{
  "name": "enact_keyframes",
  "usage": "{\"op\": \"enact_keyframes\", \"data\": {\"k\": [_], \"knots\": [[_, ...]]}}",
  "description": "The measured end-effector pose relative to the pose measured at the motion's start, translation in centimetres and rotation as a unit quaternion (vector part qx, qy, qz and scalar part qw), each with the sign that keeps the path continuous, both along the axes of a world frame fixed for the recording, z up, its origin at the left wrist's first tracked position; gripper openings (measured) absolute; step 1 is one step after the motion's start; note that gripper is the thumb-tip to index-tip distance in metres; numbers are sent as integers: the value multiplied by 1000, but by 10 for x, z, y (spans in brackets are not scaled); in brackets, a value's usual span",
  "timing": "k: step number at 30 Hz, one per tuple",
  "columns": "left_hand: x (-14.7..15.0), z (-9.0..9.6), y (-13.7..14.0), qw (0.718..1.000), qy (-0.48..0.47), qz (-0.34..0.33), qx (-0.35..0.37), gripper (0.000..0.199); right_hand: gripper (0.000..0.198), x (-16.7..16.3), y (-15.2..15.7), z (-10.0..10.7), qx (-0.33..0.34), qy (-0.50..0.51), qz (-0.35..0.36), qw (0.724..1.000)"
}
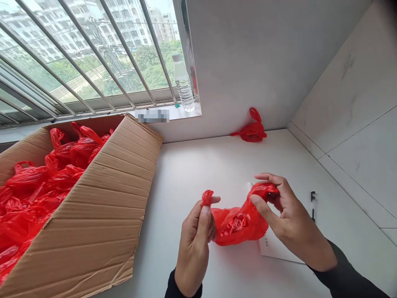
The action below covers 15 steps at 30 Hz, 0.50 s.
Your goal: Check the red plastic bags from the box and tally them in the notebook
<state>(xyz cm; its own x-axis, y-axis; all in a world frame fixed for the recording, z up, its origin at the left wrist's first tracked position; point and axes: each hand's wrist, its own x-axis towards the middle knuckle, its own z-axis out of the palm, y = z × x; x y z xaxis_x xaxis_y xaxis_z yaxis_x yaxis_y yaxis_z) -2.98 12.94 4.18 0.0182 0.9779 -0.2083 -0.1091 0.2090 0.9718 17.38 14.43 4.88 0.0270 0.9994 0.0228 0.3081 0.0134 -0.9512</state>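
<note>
Between my hands hangs a thin red plastic bag (245,229), with shiny red wrapped pieces (238,222) showing in its mouth. My left hand (197,236) pinches one bunched end of the bag between thumb and forefinger. On the other side, my right hand (285,215) grips the bag's gathered upper right part, thumb in front and fingers behind. The bag is over the white table, and its right end partly covers a sheet of paper (279,246).
At left stands a cardboard box (108,203) full of knotted red bags (62,165). Another red bag (252,131) lies against the wall. A pen (313,205) is right of my right hand. On the sill of the barred window stands a water bottle (183,85).
</note>
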Motion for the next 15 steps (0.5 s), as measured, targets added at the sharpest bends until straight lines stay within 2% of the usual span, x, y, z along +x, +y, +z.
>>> {"op": "enact_keyframes", "data": {"k": [4, 8, 11, 13, 15], "knots": [[-12, -3, 3, 997, -30, 67, 12, 29, 44, 16, 6, -8, -28, -35, -10, 999], [-24, -4, 5, 986, -60, 156, 28, 23, 36, 33, 11, -18, -17, -101, -1, 995], [-30, -2, 6, 979, -67, 190, 42, 19, 31, 42, 14, -22, -6, -158, -32, 987], [-34, -1, 6, 975, -74, 201, 51, 20, 26, 48, 16, -23, -19, -149, -45, 988], [-37, 1, 8, 972, -82, 212, 60, 21, 28, 53, 18, -21, -50, -93, -20, 994]]}}
